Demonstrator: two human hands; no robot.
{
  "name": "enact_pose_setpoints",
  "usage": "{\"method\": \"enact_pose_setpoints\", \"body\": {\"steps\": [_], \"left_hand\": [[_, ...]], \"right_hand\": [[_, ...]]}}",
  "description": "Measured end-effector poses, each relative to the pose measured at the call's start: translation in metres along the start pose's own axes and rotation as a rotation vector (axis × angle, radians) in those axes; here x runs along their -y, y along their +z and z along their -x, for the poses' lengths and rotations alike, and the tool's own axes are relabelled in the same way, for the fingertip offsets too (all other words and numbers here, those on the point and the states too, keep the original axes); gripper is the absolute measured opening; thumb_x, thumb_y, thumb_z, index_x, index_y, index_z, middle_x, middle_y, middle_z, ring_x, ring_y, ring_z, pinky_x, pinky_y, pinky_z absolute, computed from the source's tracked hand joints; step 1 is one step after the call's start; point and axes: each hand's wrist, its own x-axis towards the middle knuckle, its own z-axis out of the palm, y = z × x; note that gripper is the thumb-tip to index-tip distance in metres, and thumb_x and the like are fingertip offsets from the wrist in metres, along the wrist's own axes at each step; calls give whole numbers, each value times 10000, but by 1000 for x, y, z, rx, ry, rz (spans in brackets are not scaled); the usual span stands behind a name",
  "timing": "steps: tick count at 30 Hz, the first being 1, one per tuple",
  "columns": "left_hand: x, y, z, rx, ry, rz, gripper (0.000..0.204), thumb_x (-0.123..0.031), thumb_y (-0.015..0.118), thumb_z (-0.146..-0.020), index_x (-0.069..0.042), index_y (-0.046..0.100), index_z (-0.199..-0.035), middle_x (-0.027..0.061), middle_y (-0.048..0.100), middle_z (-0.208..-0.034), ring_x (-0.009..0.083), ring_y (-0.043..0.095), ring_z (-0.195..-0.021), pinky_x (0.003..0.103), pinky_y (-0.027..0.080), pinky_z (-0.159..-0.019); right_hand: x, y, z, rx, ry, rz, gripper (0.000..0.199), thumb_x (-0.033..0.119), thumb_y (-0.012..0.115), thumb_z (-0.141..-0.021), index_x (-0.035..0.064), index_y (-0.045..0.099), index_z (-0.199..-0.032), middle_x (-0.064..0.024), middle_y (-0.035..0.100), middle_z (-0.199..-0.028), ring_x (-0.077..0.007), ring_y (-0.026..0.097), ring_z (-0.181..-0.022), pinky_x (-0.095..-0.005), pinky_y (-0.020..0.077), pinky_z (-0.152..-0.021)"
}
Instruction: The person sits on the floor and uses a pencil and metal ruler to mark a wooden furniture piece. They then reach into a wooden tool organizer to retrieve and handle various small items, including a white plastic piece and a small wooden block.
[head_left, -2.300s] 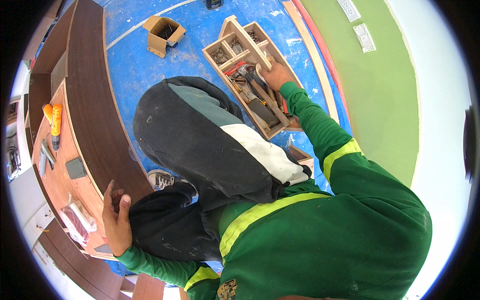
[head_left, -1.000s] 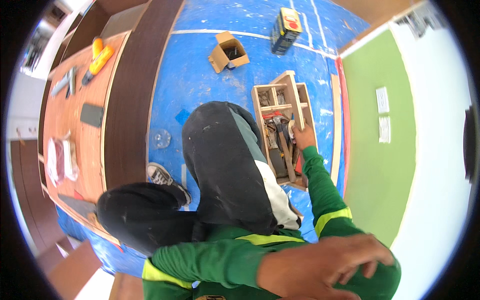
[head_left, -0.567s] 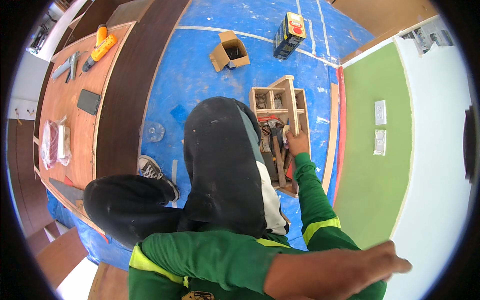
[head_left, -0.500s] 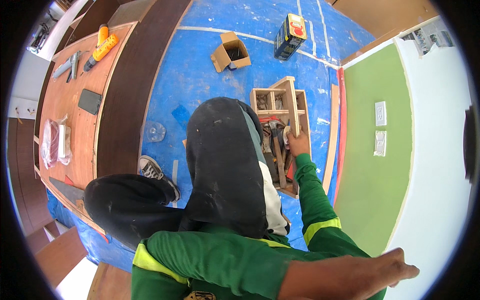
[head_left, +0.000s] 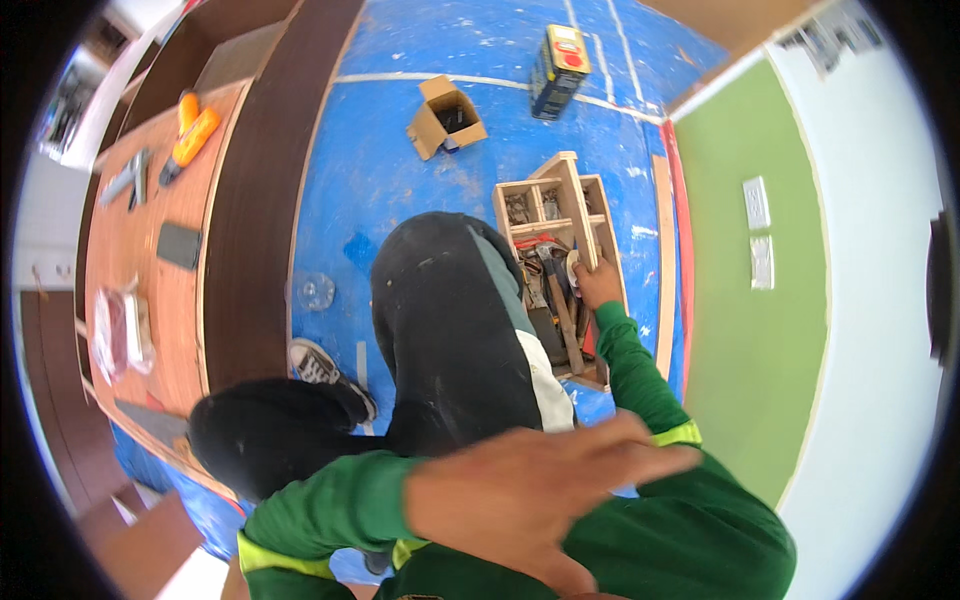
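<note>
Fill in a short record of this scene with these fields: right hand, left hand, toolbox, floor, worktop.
right hand: right hand reaches into the wooden toolbox, on the tools
left hand: left hand open, close to the camera, holding nothing
toolbox: hammer inside
floor: blue sheet, open cardboard box, metal can
worktop: orange drill, dark phone

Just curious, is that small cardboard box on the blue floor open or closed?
Open: the cardboard box has its flaps spread outward, and its dark inside shows from above. What is inside cannot be told.
</note>
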Motion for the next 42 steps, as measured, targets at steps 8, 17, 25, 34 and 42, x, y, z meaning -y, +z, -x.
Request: {"method": "enact_pose_setpoints", "body": {"steps": [8, 17, 25, 34, 42], "left_hand": [[39, -75, 73, -403, -255, -572, 727, -229, 972, -752, -49, 698, -1401, 110, 688, -1050, 206, 673, -895, 356, 551, -770], [82, -54, 81, -272, -142, -986, 761, -165, 907, -792, -164, 631, -1501, 91, 598, -891, 294, 598, -750, 429, 504, -657], [110, -64, 129, -272, -584, -988, 745, -279, 859, -872, -100, 579, -1538, 140, 652, -994, 376, 670, -877, 490, 548, -789], [119, -78, 159, -226, -803, -1063, 772, -341, 842, -891, -35, 552, -1538, 210, 681, -1110, 423, 696, -986, 506, 556, -834], [123, -73, 161, -177, -821, -1016, 762, -338, 836, -896, -16, 563, -1531, 206, 683, -1116, 421, 696, -985, 497, 560, -840]], "right_hand": [[75, -27, 22, 19, 97, 200, 535, 403, 694, -953, -97, 714, -1142, -388, 723, -1062, -535, 713, -1037, -569, 567, -947], [86, -29, 28, 39, 202, 330, 562, 415, 636, -957, -101, 722, -1161, -338, 753, -1063, -479, 745, -992, -556, 582, -960], [98, -29, 26, 87, 268, 333, 552, 409, 620, -954, -85, 741, -1167, -335, 757, -1080, -479, 748, -1022, -550, 578, -982], [103, -34, 30, 47, 262, 350, 522, 395, 619, -950, -77, 759, -1124, -337, 760, -1010, -482, 758, -965, -549, 596, -940], [102, -30, 31, 26, 247, 359, 503, 390, 627, -946, -72, 765, -1089, -343, 755, -977, -489, 758, -932, -561, 600, -921]]}}
